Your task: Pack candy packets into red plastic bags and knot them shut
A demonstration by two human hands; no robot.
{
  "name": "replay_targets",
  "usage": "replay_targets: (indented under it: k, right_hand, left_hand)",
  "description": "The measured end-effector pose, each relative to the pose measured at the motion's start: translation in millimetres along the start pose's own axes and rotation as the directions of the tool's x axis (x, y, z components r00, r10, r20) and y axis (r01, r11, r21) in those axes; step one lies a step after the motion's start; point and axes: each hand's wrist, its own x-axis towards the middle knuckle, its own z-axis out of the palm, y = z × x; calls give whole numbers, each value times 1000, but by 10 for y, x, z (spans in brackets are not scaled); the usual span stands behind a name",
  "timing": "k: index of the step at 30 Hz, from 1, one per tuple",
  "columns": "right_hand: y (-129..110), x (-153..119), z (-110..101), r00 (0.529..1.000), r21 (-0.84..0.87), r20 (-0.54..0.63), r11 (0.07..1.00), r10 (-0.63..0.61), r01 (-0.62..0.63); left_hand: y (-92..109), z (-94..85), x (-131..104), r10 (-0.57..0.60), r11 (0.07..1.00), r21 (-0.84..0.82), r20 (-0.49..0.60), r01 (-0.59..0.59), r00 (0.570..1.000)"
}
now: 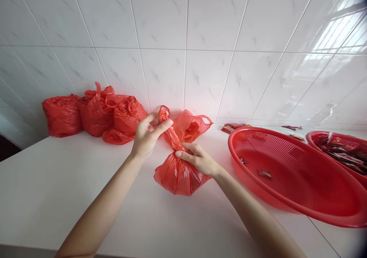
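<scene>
I take the large red basket (252,187) as my landmark. It sits on the white counter (86,177) in front of the tiled wall (163,21). To its right, partly behind it, is a smaller basket (323,132) of dark, glossy packets. Well to its left, by the wall, three full red bags (96,112) stand side by side.

The gathered red bag (182,179) rests on the counter just left of the basket, its rounded body toward me. Its long axis is the twisted neck (172,137), which leans up, back and leftward, away from the basket. My right hand (199,158), the one nearer the basket, comes in from that side and clasps the base of the neck between thumb and fingers, right above the body. My left hand (149,133) is farther from the basket, at the upper end, thumb across the twist; I can't tell how firmly its fingers close. So the neck spans my two hands, and the body lies below my right one.

Loose red plastic (186,122) flares behind the neck. Two small packets (265,174) lie inside the basket.
</scene>
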Motion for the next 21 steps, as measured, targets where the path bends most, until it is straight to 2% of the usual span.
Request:
replay_targets:
  k: [3,5,8,10,11,15,18,21]
  right_hand:
    - [14,-3,-37,999,73,-31,997,6,-4]
    - [21,-3,-64,997,138,-68,990,26,-17]
    - [19,-3,-102,993,221,-108,975,38,-13]
    - [10,-3,-126,991,252,-129,968,22,12]
    - [7,-3,-137,990,262,-138,965,10,27]
    - [12,3,-175,988,275,-151,959,-27,68]
    - [39,9,-189,990,247,-142,967,-19,54]
    - [66,9,-202,992,183,-127,983,27,-4]
  left_hand:
    - [-8,-38,24,-64,998,7,148,63,987]
    - [-35,-77,27,-168,985,75,252,154,953]
    - [-91,-149,13,-392,916,249,396,313,831]
    - [-128,-196,8,-491,861,369,423,350,762]
    - [-146,-215,9,-520,838,419,421,349,743]
    - [-199,-220,29,-544,809,503,442,305,714]
    - [-199,-138,22,-495,848,465,525,253,692]
    - [-198,-51,-7,-414,892,407,564,196,714]
